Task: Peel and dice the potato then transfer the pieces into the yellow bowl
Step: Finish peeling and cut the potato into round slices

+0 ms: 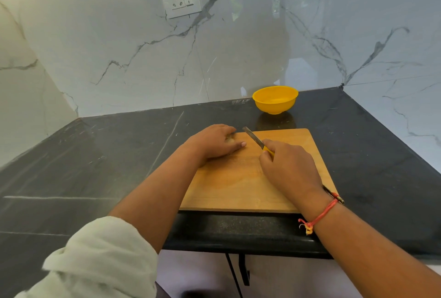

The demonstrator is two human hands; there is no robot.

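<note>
Soft, bright light; glare sits top left on the glossy wall, the edges bend from the wide lens, the near sleeve is blurred

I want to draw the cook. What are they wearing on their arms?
A pale greenish-white sleeve is rolled up on the left arm. The right forearm is bare but for a red-orange thread bracelet, knotted, with a yellowish frayed end.
</note>
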